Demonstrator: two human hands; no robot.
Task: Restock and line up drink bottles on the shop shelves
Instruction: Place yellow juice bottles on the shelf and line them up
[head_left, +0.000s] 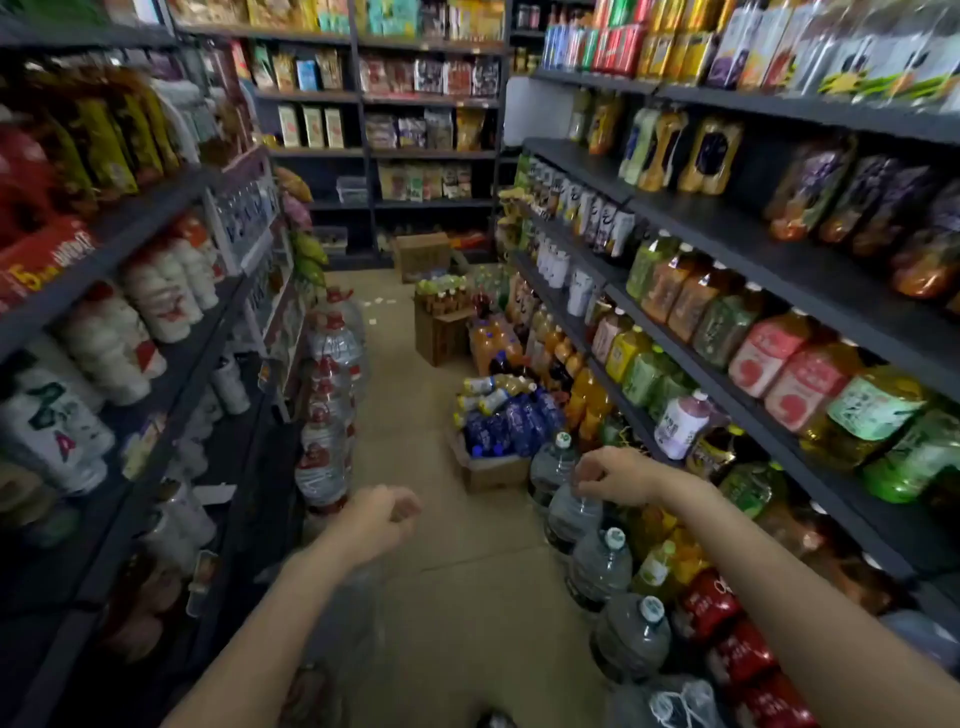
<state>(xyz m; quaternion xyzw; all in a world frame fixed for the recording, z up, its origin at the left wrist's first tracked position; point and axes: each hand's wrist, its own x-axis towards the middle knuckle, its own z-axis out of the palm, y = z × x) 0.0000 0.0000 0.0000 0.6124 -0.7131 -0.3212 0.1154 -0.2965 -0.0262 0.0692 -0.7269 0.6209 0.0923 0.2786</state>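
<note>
Standing in a narrow shop aisle, the person reaches the right hand (615, 475) down onto the cap of a large clear water jug (571, 512), fingers curled over its top in a pinch. That jug is second from the far end in a row of like jugs on the floor along the foot of the right shelving (779, 291); its neighbours (602, 566) stand close on either side, touching or nearly so. The left hand (382, 517) hangs over the bare floor (467, 582) mid-aisle, fingers loosely curled, holding nothing that I can see.

Risks, as judged. The grip is at the cap only; a full jug lifted that way could slip or swing into the next jug, or into the yellow and red bottles (675, 566) packed just behind the row. If the aim is only to straighten the row, a push at the top may tip the jug rather than slide it. The picture is blurred, so how firm the hold is cannot be read.

Room. The open floor is a strip between the right row and a stack of red-capped jugs (327, 431) against the left shelving (171, 332). Ahead, an open box of blue bottles (498, 426) and further cartons (441, 332) narrow the aisle. The shelf edges on the right overhang the jug row, so a straight lift has little clearance; drawing the jug out toward mid-aisle looks the freer path.
</note>
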